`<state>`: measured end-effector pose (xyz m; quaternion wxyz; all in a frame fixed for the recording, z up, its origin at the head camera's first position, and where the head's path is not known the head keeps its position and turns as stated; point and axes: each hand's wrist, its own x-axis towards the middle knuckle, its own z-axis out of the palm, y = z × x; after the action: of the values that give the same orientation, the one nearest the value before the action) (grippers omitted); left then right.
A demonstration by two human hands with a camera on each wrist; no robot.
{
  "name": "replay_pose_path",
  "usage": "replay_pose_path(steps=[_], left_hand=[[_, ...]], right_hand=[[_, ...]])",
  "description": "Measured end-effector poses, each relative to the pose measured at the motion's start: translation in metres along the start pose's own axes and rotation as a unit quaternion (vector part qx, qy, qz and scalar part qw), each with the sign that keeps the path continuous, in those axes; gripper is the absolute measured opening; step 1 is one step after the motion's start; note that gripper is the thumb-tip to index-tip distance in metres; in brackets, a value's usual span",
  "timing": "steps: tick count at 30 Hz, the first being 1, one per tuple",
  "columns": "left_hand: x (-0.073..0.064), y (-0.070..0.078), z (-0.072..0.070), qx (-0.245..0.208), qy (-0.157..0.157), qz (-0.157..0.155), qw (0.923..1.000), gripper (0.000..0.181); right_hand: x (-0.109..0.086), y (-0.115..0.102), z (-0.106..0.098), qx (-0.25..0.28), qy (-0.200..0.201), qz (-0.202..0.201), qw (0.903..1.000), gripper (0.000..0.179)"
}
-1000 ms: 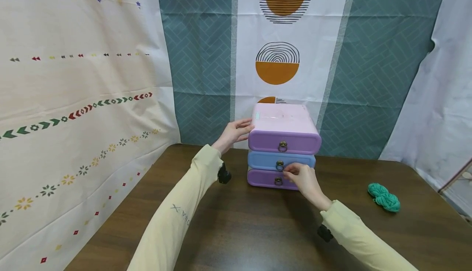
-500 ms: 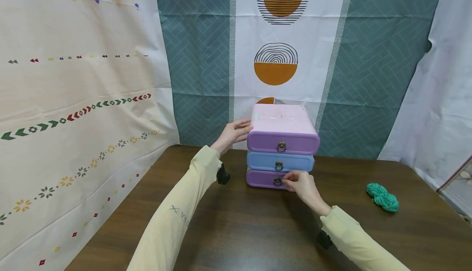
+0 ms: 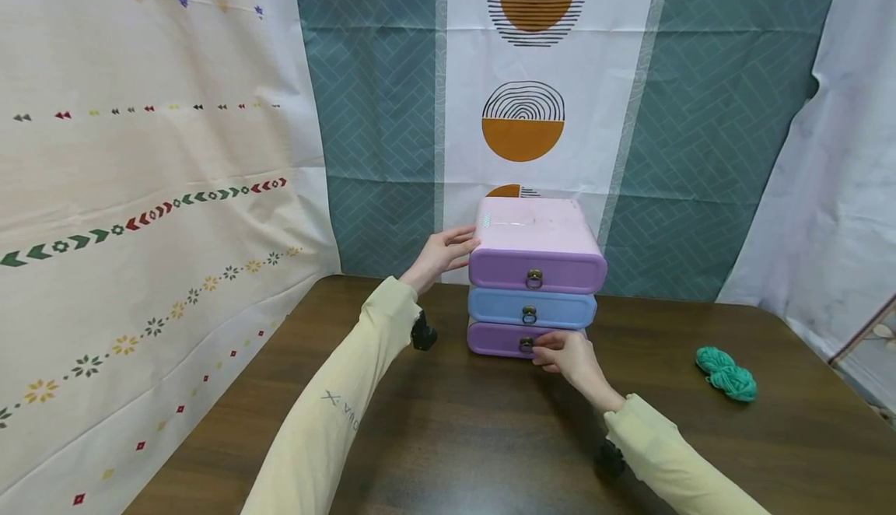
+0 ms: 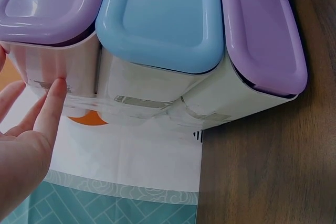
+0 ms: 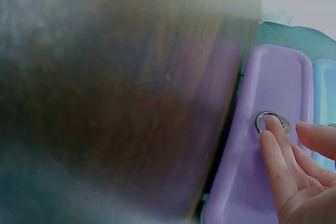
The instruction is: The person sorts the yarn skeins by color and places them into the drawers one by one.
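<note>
A stack of three small drawers with a pink top point(image 3: 539, 223) stands on the table. The upper drawer point(image 3: 500, 269) is purple, the middle one point(image 3: 493, 306) blue and the bottom one point(image 3: 490, 338) purple; all are pushed in. Each front carries a bronze ring pull. My left hand point(image 3: 444, 254) rests with spread, fairly straight fingers against the left side of the top unit. At the bottom drawer, my right hand point(image 3: 570, 355) has its fingertips right at the ring pull point(image 5: 266, 121). In the right wrist view its thumb stands apart from those fingers.
A twisted skein of green yarn point(image 3: 726, 373) lies on the brown wooden table point(image 3: 448, 445), right of the drawers. Behind hangs a teal and white curtain point(image 3: 378, 110), and a patterned cream cloth point(image 3: 161, 227) hangs along the left.
My right hand has gone down from the middle drawer's ring pull to the bottom one's. My left hand keeps its place on the stack's side. The drawers have not moved.
</note>
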<state>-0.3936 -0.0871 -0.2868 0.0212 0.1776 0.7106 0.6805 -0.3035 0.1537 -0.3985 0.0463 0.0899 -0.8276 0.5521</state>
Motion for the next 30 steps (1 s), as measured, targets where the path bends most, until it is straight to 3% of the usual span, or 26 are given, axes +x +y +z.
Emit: replay_pose_path(steps=[30], left_hand=[[0.0000,0.0015,-0.0011,0.003,-0.007,0.001,1.0000,0.049]], right_hand=[[0.0037,0.0019,0.0087,0.080,-0.005,0.039,0.9960,0.016]])
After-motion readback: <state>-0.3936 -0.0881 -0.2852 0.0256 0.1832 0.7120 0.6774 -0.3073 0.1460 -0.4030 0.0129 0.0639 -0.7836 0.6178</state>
